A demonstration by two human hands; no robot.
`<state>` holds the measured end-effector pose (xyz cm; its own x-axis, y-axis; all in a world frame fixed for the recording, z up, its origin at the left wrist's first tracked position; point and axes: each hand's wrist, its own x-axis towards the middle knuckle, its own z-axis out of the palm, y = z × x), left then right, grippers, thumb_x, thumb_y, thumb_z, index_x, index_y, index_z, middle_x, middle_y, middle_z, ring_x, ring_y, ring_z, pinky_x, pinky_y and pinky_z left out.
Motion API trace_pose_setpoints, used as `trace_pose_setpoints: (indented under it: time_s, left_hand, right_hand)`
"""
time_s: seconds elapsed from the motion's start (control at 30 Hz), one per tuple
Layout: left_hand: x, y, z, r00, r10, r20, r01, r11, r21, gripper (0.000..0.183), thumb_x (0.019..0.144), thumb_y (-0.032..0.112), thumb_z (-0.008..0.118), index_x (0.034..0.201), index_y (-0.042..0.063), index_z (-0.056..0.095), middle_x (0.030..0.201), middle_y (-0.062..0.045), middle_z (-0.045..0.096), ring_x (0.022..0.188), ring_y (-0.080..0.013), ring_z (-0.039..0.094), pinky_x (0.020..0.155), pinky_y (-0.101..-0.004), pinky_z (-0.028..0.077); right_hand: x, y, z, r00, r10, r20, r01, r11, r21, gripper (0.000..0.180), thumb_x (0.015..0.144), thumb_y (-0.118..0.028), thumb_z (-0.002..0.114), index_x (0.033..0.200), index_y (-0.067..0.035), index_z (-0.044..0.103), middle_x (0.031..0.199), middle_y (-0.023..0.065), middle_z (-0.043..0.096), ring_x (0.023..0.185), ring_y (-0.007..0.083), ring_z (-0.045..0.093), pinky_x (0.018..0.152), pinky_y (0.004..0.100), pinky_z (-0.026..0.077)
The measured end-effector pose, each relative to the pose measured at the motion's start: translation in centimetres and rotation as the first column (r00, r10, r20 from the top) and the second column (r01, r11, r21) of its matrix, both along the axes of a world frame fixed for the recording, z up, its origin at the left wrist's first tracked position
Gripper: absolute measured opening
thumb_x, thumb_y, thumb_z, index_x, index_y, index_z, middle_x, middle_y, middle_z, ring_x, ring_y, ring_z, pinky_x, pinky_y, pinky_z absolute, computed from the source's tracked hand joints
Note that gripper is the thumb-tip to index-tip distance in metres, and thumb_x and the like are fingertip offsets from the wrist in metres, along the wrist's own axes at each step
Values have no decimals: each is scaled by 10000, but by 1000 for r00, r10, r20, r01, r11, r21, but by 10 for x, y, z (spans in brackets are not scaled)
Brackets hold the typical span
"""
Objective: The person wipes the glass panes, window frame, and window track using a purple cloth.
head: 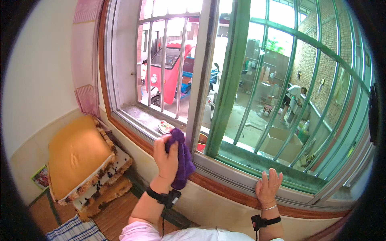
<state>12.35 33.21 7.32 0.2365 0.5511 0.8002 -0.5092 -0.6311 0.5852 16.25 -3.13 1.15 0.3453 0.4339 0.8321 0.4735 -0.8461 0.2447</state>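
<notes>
A purple cloth (182, 162) is bunched in my left hand (166, 155), which is at the lower track of the window (137, 128), near the upright frame of the sash. Beyond the fingers a small patterned dish (165, 126) sits on the outer sill. My right hand (269, 186) rests with spread fingers on the lower frame of the green-tinted window pane (241, 150) and holds nothing. Both wrists wear black straps with small devices.
Metal bars (162, 66) stand outside the window. At the left is a stack of folded bedding (81, 153), with a striped cloth (75, 230) below it. A pink curtain (87, 60) hangs beside the wooden window trim. Outdoors are a red three-wheeler (164, 70) and a person bending over (292, 99).
</notes>
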Motion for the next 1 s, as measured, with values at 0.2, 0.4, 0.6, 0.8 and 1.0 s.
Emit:
trace_pose_setpoints:
  time_s: [0.2, 0.4, 0.6, 0.8, 1.0]
  left_hand:
    - [-3, 16, 112, 983, -63, 174, 27, 979, 204, 208, 801, 93, 638, 988, 20, 582, 888, -117, 573, 817, -248, 559, 739, -318, 442]
    - [13, -23, 195, 893, 270, 359, -428, 755, 496, 211, 763, 151, 657, 957, 89, 602, 821, -89, 554, 677, -286, 601, 559, -371, 487]
    - [69, -56, 200, 824, 557, 102, -492, 614, 617, 140, 798, 154, 587, 879, 56, 529, 804, -117, 544, 658, -314, 613, 554, -412, 501]
    - [74, -59, 274, 782, 622, 29, -517, 623, 586, 159, 807, 159, 580, 848, 6, 564, 828, -193, 616, 730, -375, 628, 646, -457, 509]
    - [70, -67, 381, 682, 712, 169, -595, 406, 693, 191, 809, 134, 541, 887, -13, 634, 835, -224, 647, 783, -373, 646, 684, -460, 512]
  right_hand:
    - [4, 2, -3, 998, -16, 61, 16, 1000, 1, 420, 738, -62, 568, 1155, -50, 523, 1293, 202, 444, 1154, 364, 461, 1038, 562, 234]
    - [4, -1, -2, 996, -30, 79, 32, 999, -17, 353, 765, -117, 574, 1116, -75, 568, 1273, 162, 457, 1160, 324, 455, 1058, 538, 216]
    - [1, -1, 5, 998, 6, 66, -5, 1000, -20, 308, 777, -128, 575, 1082, -88, 584, 1231, 141, 483, 1110, 290, 502, 1057, 511, 229]
    - [0, -1, 9, 994, 61, 87, -60, 998, -16, 243, 777, -128, 587, 1020, -121, 586, 1224, 101, 478, 1059, 249, 543, 1057, 497, 232]
    - [3, -5, 9, 990, 131, 54, -131, 991, -2, 259, 777, -134, 589, 1034, -116, 568, 1200, 94, 493, 1058, 225, 552, 1085, 481, 174]
